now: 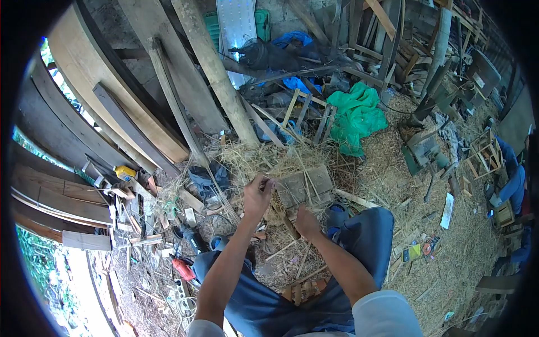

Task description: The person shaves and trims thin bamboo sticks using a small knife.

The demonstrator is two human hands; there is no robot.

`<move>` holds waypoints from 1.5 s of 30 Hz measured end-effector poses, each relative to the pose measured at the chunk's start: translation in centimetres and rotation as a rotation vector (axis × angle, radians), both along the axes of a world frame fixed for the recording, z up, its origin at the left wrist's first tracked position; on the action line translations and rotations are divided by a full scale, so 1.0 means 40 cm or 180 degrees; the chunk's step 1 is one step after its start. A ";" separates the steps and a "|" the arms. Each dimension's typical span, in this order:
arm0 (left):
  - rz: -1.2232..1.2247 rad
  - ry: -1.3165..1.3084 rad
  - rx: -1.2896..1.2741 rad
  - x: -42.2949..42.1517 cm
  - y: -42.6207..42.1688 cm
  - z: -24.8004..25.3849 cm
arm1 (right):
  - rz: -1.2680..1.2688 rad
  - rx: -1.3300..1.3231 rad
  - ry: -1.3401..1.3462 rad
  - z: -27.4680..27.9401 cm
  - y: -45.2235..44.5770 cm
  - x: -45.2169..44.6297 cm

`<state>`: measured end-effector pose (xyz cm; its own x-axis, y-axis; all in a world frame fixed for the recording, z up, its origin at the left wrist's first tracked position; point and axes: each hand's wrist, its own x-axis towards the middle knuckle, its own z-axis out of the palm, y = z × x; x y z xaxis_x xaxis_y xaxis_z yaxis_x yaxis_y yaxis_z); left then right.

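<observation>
My left hand (pixel 257 196) is raised beside the left edge of a flat wooden block (pixel 317 181), its fingers curled together. Whatever it may pinch is too small to make out. Lower and to the right, my right hand (pixel 307 222) is closed in a loose fist near the block's front edge; its grip is hidden from above. Between the hands a narrow brown wooden piece (pixel 287 223) slants down from the block. Thin straw strands (pixel 306 178) lie across the block's top. Both hands are in front of my spread knees.
Planks (pixel 104 73) and poles lean along the left. A red-and-black power tool (pixel 183 268) lies by my left leg, near a yellow container (pixel 124 173). Behind the block is a green sack (pixel 358 115). At right are a machine (pixel 424 151), a wooden frame (pixel 484 154) and another person (pixel 512 185).
</observation>
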<state>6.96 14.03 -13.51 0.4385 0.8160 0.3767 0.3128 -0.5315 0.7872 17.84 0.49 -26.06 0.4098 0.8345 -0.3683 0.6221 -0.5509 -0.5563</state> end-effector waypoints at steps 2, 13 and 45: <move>0.0053 -0.0071 -0.0087 0.008 -0.017 0.023 | -0.0061 -0.0144 -0.0045 0.026 0.009 -0.004; 0.0329 -0.0089 -0.0058 0.024 -0.039 0.048 | -0.0155 0.0636 0.0520 0.111 0.066 -0.044; 0.0418 -0.0045 0.0163 0.014 -0.037 0.029 | 0.0071 0.0280 0.0294 0.040 0.009 0.013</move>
